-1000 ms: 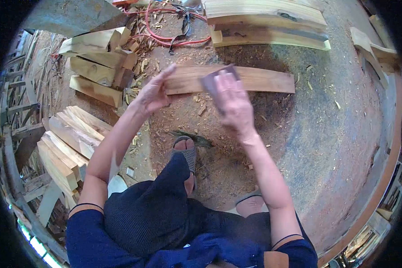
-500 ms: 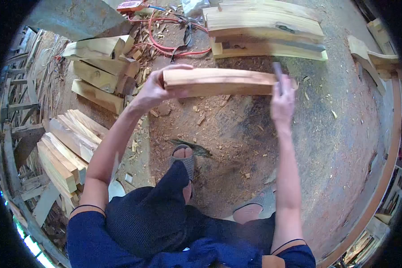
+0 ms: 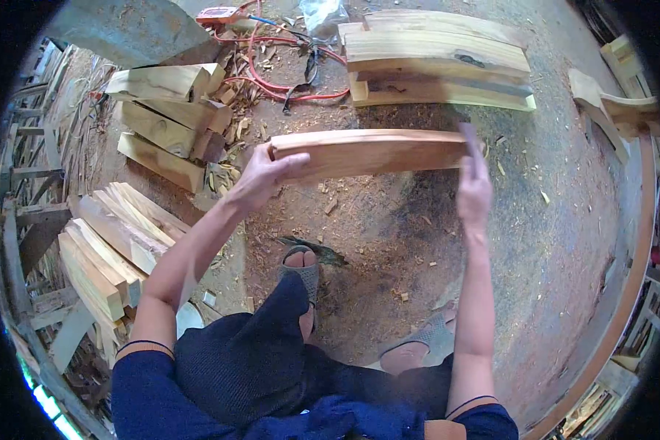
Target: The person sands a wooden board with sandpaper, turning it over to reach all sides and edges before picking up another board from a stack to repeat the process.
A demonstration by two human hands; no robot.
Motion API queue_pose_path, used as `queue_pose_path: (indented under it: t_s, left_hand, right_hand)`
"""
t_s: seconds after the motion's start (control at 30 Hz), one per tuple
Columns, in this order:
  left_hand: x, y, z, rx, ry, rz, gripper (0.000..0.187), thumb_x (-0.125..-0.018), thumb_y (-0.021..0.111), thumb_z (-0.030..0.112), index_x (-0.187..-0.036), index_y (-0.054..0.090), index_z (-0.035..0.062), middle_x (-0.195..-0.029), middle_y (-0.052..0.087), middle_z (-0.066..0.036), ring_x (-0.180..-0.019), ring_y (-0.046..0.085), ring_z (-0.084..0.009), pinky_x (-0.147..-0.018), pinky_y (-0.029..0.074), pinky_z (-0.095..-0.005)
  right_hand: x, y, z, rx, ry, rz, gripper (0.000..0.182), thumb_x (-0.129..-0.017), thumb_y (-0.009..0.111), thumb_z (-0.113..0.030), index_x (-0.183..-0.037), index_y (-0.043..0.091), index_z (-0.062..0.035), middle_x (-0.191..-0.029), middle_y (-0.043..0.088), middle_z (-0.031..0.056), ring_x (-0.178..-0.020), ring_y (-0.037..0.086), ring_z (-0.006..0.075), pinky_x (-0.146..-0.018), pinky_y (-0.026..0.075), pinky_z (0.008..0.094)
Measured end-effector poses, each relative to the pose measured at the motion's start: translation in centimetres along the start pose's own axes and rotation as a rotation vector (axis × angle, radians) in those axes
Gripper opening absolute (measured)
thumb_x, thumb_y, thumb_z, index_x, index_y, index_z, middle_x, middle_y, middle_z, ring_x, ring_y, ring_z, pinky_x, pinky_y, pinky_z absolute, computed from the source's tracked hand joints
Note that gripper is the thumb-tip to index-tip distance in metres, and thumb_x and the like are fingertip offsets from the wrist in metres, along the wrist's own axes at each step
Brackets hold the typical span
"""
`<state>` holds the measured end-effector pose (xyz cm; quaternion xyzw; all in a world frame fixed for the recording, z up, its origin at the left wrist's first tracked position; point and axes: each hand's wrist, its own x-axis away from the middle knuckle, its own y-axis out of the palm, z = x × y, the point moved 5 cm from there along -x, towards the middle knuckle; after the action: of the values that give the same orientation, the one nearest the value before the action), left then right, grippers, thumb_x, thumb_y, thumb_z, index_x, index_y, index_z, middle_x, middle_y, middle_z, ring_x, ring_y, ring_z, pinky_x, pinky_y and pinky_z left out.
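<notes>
A curved wooden board [image 3: 370, 155] is held up level in front of me, above the floor. My left hand [image 3: 262, 174] is closed around its left end, with the thumb lying on the near face. At the other end, my right hand [image 3: 475, 194] is closed on a narrow greyish flat piece [image 3: 470, 136], blurred, which sticks up against the board's end. I cannot make out what kind of piece it is, nor whether the right fingers also grip the board.
Several thick wooden pieces [image 3: 440, 55] lie stacked beyond the board. Wood blocks [image 3: 158, 121] and cut boards [image 3: 106, 246] are piled at left. A red hose or cable [image 3: 253, 62] curls at the back. Chips cover the floor around my sandaled feet [image 3: 301, 268].
The board has come slightly nearer and turned, so more of its near face shows. Both hands have moved with it, the right one a little to the right.
</notes>
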<state>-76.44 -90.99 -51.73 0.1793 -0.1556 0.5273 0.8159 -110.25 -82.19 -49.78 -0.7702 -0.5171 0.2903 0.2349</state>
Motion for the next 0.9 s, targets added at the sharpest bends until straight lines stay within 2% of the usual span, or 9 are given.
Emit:
queue_pose_path:
  t_s: [0.03, 0.1, 0.3, 0.4, 0.5, 0.63, 0.7, 0.8, 0.9]
  left_hand:
    - [0.1, 0.2, 0.3, -0.083, -0.020, 0.005, 0.051, -0.080, 0.074, 0.027, -0.116, 0.054, -0.0019, -0.105, 0.062, -0.007, -0.093, 0.061, -0.0141, -0.083, 0.051, -0.0315]
    - [-0.6, 0.6, -0.4, 0.043, -0.026, -0.018, 0.050, -0.081, 0.072, 0.027, -0.117, 0.053, -0.0020, -0.106, 0.061, -0.008, -0.094, 0.061, -0.0147, -0.082, 0.051, -0.0320]
    - [-4.0, 4.5, -2.0, 0.409, -0.146, -0.155, 0.050, -0.086, 0.067, 0.027, -0.123, 0.048, -0.0001, -0.115, 0.057, -0.013, -0.101, 0.060, -0.0200, -0.083, 0.056, -0.0402]
    - [-5.4, 6.8, -1.8, 0.509, -0.177, -0.162, 0.043, -0.088, 0.064, 0.032, -0.120, 0.052, 0.0056, -0.108, 0.060, -0.009, -0.099, 0.061, -0.0204, -0.085, 0.055, -0.0434]
    - [-7.7, 8.9, -1.9, 0.480, -0.234, -0.166, 0.037, -0.089, 0.063, 0.033, -0.115, 0.056, 0.0095, -0.104, 0.060, -0.005, -0.095, 0.061, -0.0191, -0.089, 0.052, -0.0444]
    - [-11.2, 10.6, -4.0, 0.682, -0.266, 0.015, 0.043, -0.089, 0.065, 0.028, -0.122, 0.048, 0.0070, -0.120, 0.054, -0.007, -0.113, 0.052, -0.0231, -0.097, 0.047, -0.0466]
    - [-12.2, 10.1, -3.5, 0.711, -0.243, 0.033, 0.046, -0.089, 0.065, 0.027, -0.126, 0.045, 0.0063, -0.124, 0.051, -0.008, -0.116, 0.051, -0.0242, -0.101, 0.044, -0.0468]
    - [-11.8, 8.8, -1.4, 0.548, -0.214, 0.167, 0.047, -0.092, 0.060, 0.022, -0.131, 0.041, 0.0029, -0.134, 0.045, -0.011, -0.122, 0.046, -0.0255, -0.107, 0.038, -0.0469]
    - [-8.8, 6.5, 1.2, 0.407, -0.102, -0.063, 0.047, -0.095, 0.052, 0.014, -0.135, 0.035, -0.0052, -0.140, 0.039, -0.017, -0.128, 0.041, -0.0268, -0.108, 0.037, -0.0437]
  right_hand:
    - [0.6, -0.9, 2.1, -0.155, 0.167, 0.088, 0.044, -0.101, 0.033, -0.020, -0.145, 0.035, -0.0169, -0.149, 0.035, 0.0066, -0.136, 0.035, 0.0232, -0.113, 0.027, 0.0359]
    - [1.4, -2.1, 6.2, -0.394, 0.300, 0.262, 0.044, -0.102, 0.034, -0.022, -0.142, 0.037, -0.0042, -0.143, 0.043, 0.0115, -0.129, 0.043, 0.0234, -0.107, 0.035, 0.0342]
    - [3.4, -3.5, 8.2, -0.540, 0.459, 0.707, 0.049, -0.100, 0.044, -0.033, -0.131, 0.046, 0.0052, -0.121, 0.056, 0.0178, -0.103, 0.055, 0.0252, -0.090, 0.044, 0.0371]
    - [3.7, -4.1, 8.9, -0.472, 0.484, 0.792, 0.059, -0.099, 0.044, -0.038, -0.135, 0.039, 0.0082, -0.133, 0.049, 0.0179, -0.118, 0.050, 0.0291, -0.102, 0.038, 0.0382]
    - [4.3, -3.9, 7.9, -0.253, 0.790, 0.673, 0.062, -0.099, 0.042, -0.040, -0.135, 0.040, 0.0102, -0.139, 0.044, 0.0190, -0.124, 0.046, 0.0260, -0.106, 0.033, 0.0344]
    - [4.5, -2.7, 12.1, -0.306, 0.555, 0.726, 0.060, -0.096, 0.049, -0.041, -0.129, 0.048, 0.0097, -0.129, 0.053, 0.0199, -0.113, 0.054, 0.0301, -0.098, 0.041, 0.0378]
    - [4.1, -1.9, 9.5, -0.486, 0.677, 0.683, 0.060, -0.096, 0.049, -0.040, -0.128, 0.047, 0.0114, -0.129, 0.053, 0.0209, -0.113, 0.053, 0.0300, -0.099, 0.040, 0.0384]
    - [3.4, -0.9, 8.7, -0.490, 0.586, 0.614, 0.061, -0.096, 0.049, -0.040, -0.128, 0.047, 0.0128, -0.129, 0.052, 0.0219, -0.112, 0.054, 0.0300, -0.099, 0.041, 0.0391]
    - [2.9, 0.5, 8.4, -0.418, 0.581, 0.529, 0.061, -0.096, 0.049, -0.040, -0.128, 0.047, 0.0122, -0.128, 0.052, 0.0214, -0.111, 0.054, 0.0297, -0.096, 0.042, 0.0390]
